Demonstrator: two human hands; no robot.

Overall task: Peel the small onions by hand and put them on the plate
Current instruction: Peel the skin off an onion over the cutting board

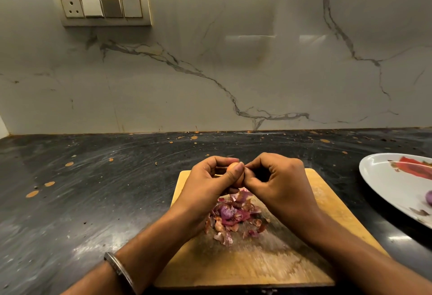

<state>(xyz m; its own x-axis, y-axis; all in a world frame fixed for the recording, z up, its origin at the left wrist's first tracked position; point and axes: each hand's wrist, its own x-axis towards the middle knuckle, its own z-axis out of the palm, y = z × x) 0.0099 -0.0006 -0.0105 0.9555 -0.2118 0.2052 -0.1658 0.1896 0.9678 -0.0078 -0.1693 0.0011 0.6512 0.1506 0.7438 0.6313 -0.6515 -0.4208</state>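
A switch panel (101, 6) sits high on the marble wall at the left, above the dark table (93, 189). A bangle (118, 269) circles the left wrist. The left hand (210, 182) curls its fingers and thumb round a small onion (233, 169), held above a wooden board (327, 206) — the right hand (278, 182) pinches at the onion's side. Under them lies a heap of purple peels (230, 217). At the far right is a white plate (383, 177) with a peeled onion (429, 197) at the edge of view.
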